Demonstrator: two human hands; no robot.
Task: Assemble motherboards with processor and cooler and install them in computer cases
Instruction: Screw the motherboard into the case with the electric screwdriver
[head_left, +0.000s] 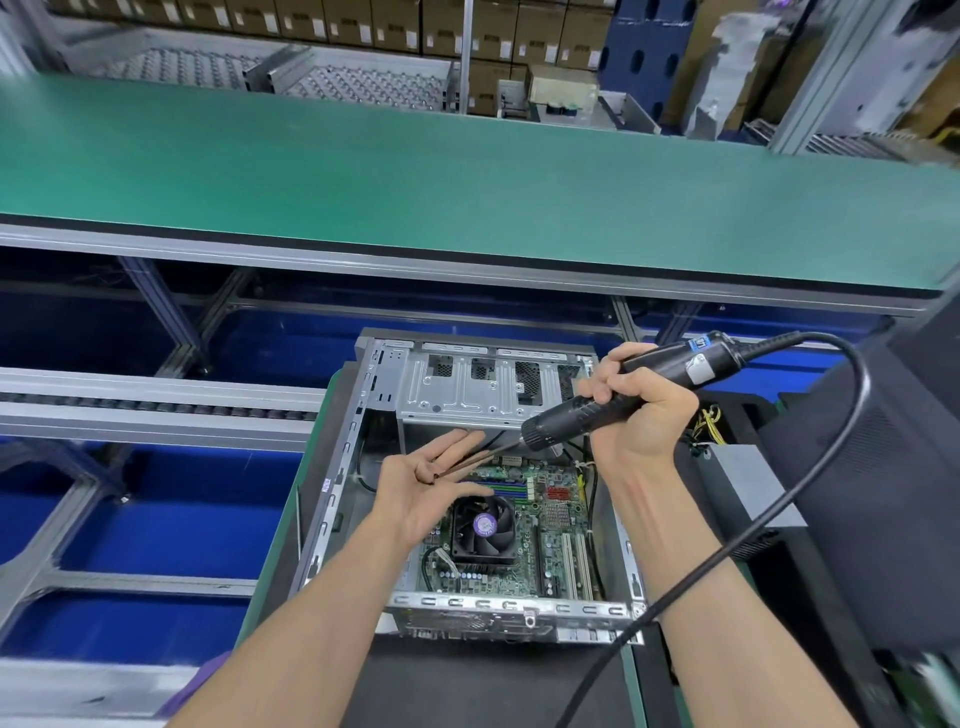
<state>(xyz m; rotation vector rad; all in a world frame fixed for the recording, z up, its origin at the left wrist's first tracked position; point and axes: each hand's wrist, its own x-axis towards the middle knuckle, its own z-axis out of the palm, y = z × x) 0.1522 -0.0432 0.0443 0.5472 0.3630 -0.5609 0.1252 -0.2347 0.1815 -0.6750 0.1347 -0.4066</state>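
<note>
Open computer case (467, 395) lies flat on the dark tabletop (467, 686), with the motherboard (550, 514) seated inside and the cooler fan (485, 527) mounted on it. Right hand (639, 410) is wrapped around a corded electric screwdriver (623, 395), angled down-left. Its bit (467, 464) meets the palm-up left hand (421, 488), whose fingers are extended and relaxed above the board.

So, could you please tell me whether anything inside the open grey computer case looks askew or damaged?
Nothing stands out. The green motherboard lies flat in the grey metal case, and the black cooler fan sits square on it. The right hand grips the black electric screwdriver; its bit meets the left hand.
</note>
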